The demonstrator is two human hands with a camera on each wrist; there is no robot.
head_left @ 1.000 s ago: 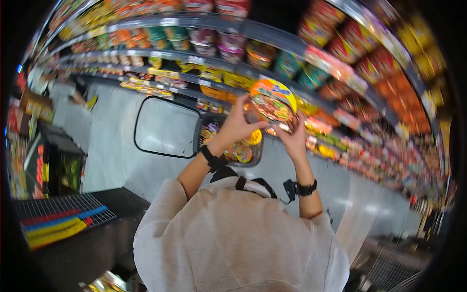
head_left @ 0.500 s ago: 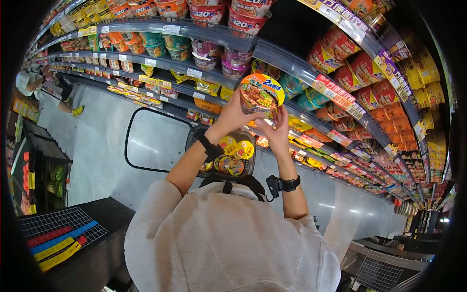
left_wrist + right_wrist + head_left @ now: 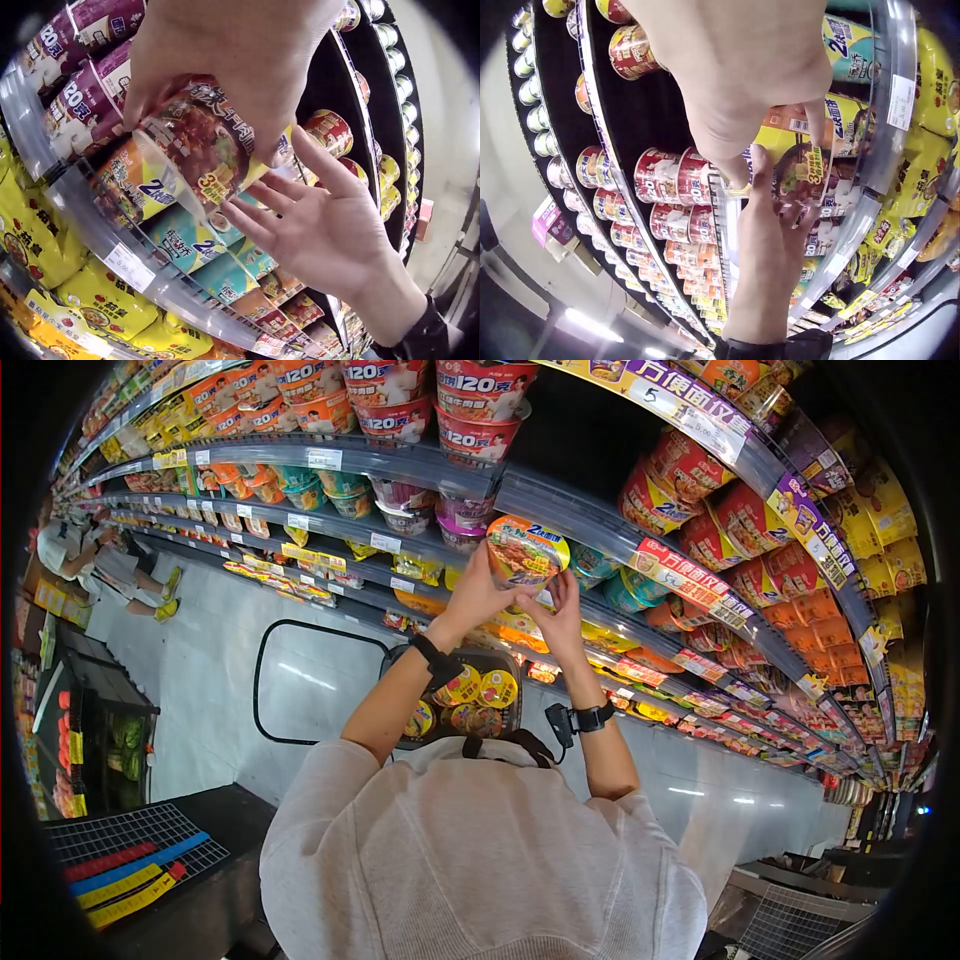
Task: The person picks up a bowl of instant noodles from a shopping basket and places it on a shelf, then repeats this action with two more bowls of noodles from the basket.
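An instant noodle bowl (image 3: 527, 550) with an orange, yellow and blue lid is held up in front of the shelves, tilted so its lid and part of its side show. My left hand (image 3: 478, 595) grips it from the left; the left wrist view shows that hand (image 3: 225, 60) over the bowl (image 3: 202, 142), fingers bent around its edge. From below right, my right hand (image 3: 557, 622) supports it. In the left wrist view the right hand's (image 3: 315, 232) fingers are extended, fingertips right at the bowl's rim and thumb spread upward.
A dark shopping basket (image 3: 515, 712) containing several noodle bowls (image 3: 497, 688) stands on the floor below my arms, its handle loop (image 3: 258, 690) folded left. Shelves (image 3: 400, 460) of bowls and packets curve ahead and right. Another person (image 3: 65, 550) is far left, beside a dark crate stand (image 3: 105, 710).
The bowl has come down slightly in the head view and tipped, so more of its side shows. Both hands stay on it. The head view has steadied from blur.
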